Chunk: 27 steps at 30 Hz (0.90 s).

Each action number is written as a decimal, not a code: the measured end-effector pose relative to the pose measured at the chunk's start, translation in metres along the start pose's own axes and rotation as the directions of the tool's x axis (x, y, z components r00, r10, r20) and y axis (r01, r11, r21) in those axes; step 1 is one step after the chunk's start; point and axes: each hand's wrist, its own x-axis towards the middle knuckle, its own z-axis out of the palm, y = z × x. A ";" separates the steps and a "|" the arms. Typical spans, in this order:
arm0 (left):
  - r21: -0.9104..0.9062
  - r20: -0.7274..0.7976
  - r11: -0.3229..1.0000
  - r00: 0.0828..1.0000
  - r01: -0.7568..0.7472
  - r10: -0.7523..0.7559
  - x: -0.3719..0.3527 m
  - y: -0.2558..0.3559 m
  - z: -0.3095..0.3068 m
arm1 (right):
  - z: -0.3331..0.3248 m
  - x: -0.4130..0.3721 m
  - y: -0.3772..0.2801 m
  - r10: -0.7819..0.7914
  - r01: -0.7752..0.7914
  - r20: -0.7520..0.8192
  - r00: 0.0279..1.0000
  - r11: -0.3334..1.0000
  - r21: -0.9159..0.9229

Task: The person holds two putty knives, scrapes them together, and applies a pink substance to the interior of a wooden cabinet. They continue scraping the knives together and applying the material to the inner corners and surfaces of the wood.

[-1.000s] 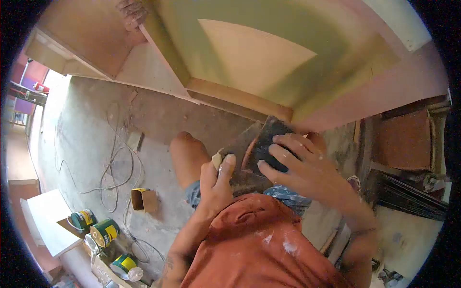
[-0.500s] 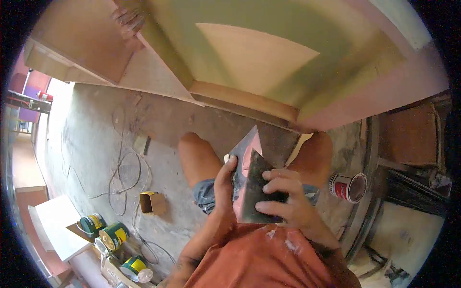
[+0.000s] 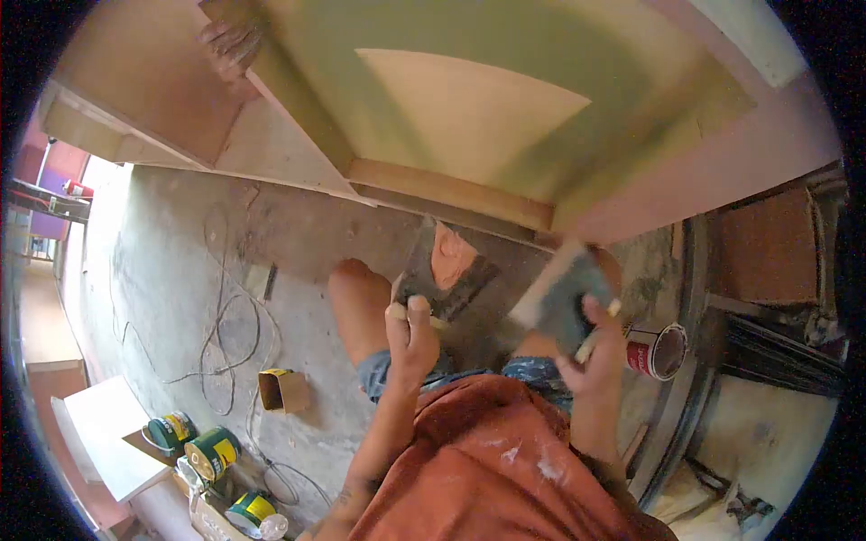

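Note:
Held in my left hand (image 3: 415,341) is a broad putty knife (image 3: 417,275), its flat blade pointing away from me. A lump of orange-pink putty (image 3: 453,256) sits on that blade. My right hand (image 3: 594,353) grips a second broad putty knife (image 3: 566,293), smeared by motion and apart from the first. A pale strip shows along its left edge. Both tools are above my knees, in front of the cabinet (image 3: 451,187) with a green and pale wood back.
A red and white paint can (image 3: 657,351) stands right of my right hand. On the floor left are a cardboard box (image 3: 283,391), cables (image 3: 236,361) and several green paint cans (image 3: 214,453). What looks like another person's hand (image 3: 231,43) rests on the panel's edge, upper left.
The two putty knives were together in front of me and are now apart. My right hand has moved right with its knife; my left knife's blade has turned flat, showing the putty.

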 end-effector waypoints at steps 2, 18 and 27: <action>-0.121 0.304 0.974 0.927 -0.190 0.218 0.009 0.002 -0.007 | 0.018 -0.019 -0.006 0.057 -0.050 0.144 0.988 0.997 -0.053; -0.734 0.445 0.453 0.863 0.505 -0.241 0.013 -0.073 -0.041 | 0.056 0.138 0.010 -0.125 0.805 0.830 0.544 -0.204 -0.558; -0.093 0.473 0.867 0.788 0.490 -0.394 0.011 -0.112 -0.046 | 0.136 0.222 0.078 0.205 0.603 0.751 0.628 -0.737 -0.304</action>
